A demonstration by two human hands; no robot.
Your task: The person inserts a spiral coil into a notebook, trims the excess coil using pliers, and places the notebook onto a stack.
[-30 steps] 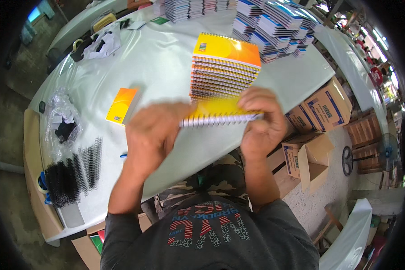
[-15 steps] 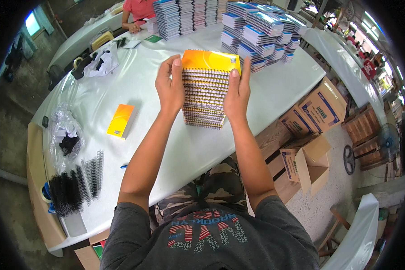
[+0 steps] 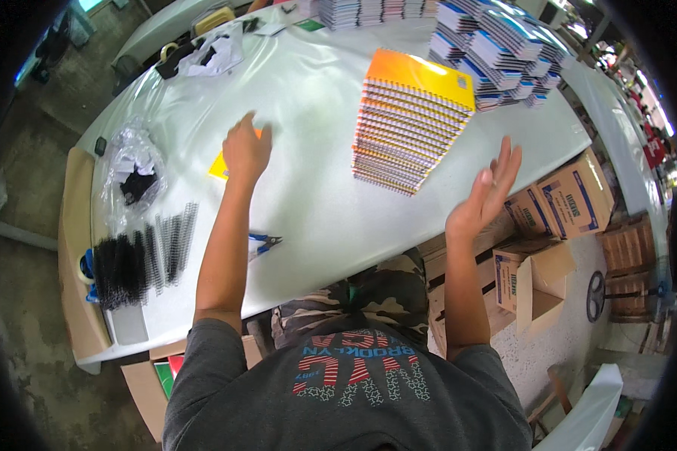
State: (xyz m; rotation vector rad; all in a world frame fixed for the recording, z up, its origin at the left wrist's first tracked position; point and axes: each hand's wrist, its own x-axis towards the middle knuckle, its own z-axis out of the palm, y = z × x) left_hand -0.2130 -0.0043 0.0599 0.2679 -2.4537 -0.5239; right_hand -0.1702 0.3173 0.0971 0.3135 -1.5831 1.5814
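Note:
A tall stack of spiral-bound notebooks (image 3: 406, 135) with a yellow-orange cover on top stands on the table, its coils facing me. My left hand (image 3: 247, 149) is over a single yellow-orange notebook (image 3: 219, 167) to the left, its fingers bent around it and hiding most of the cover. Right of the stack and apart from it, my right hand (image 3: 483, 197) is raised with fingers stretched out, holding nothing. Blue-handled cutting pliers (image 3: 265, 242) lie near my left forearm.
Black binding coils (image 3: 120, 272) and a clear plastic bag (image 3: 132, 169) lie at the left. Blue-covered notebooks (image 3: 496, 56) are piled at the back right. Another plastic bag (image 3: 212, 56) lies at the far left. Cardboard boxes (image 3: 568, 199) stand beyond the table's right edge.
Both hands have left the notebook stack, which now stands alone. My left hand has moved left onto the single notebook; my right hand has drawn back to the right. The view has shifted.

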